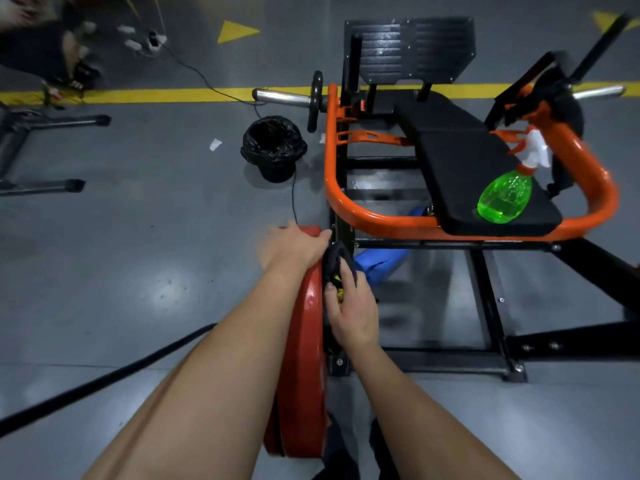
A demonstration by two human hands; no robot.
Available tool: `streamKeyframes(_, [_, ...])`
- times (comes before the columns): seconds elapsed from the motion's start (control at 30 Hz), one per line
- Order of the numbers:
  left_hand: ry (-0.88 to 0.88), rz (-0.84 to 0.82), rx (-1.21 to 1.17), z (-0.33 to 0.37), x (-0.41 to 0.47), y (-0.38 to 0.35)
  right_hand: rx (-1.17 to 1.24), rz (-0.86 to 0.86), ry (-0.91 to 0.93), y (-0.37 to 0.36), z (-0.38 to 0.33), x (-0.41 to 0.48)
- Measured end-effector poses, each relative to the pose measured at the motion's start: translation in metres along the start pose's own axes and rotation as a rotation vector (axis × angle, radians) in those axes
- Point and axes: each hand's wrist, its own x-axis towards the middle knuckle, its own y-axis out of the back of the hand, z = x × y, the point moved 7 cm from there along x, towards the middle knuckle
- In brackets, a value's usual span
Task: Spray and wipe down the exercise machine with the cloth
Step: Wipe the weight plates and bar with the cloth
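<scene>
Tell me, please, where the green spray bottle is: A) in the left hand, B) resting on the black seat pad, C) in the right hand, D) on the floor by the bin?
B: the green spray bottle rests on the black seat pad, while the right hand grips the cloth.
</scene>
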Motion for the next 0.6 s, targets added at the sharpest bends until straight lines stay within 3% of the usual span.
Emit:
streamKeyframes(0.3, [-0.075, -0.046, 0.005, 0.001, 0.0, 0.0, -0.027, -0.01, -0.006, -0.001, 0.002, -0.001])
streamKeyframes(0.6, [-0.112, -0.002, 0.006, -0.005, -0.024, 0.004, 0.005, -0.163, -0.03, -0.002, -0.004, 0.029])
